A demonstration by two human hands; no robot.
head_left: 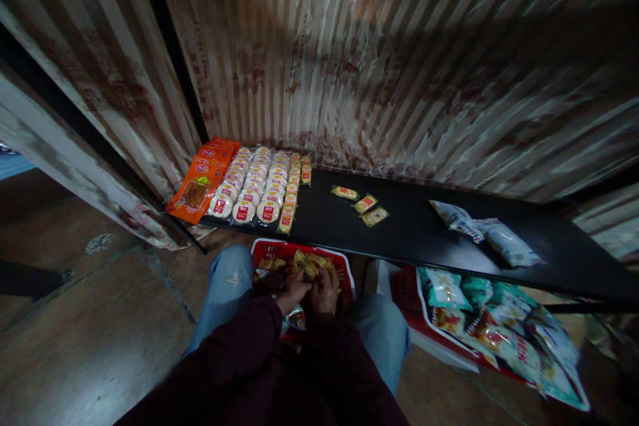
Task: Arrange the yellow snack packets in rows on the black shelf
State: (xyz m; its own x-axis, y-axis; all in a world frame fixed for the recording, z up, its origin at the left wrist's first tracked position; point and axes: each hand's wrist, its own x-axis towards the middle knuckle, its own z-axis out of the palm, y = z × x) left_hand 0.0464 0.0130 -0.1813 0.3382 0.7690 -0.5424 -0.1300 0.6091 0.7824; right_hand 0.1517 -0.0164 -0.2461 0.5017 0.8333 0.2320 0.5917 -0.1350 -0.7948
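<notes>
Both hands are inside a red basket that stands between my knees. Small yellow-wrapped snack packets fill its far part. My left hand is closed, with its fingertips at one of these packets near the middle. Close beside it, my right hand curls its fingers over the packets from the right. The dim light and the fingers hide exactly which packets are held. Below the hands, a blue-and-red bag shows in the basket.
A low black shelf carries orange packs, rows of round white crackers, a row of yellow packets, several loose yellow packets and white bags. Another red basket of snack bags sits at right.
</notes>
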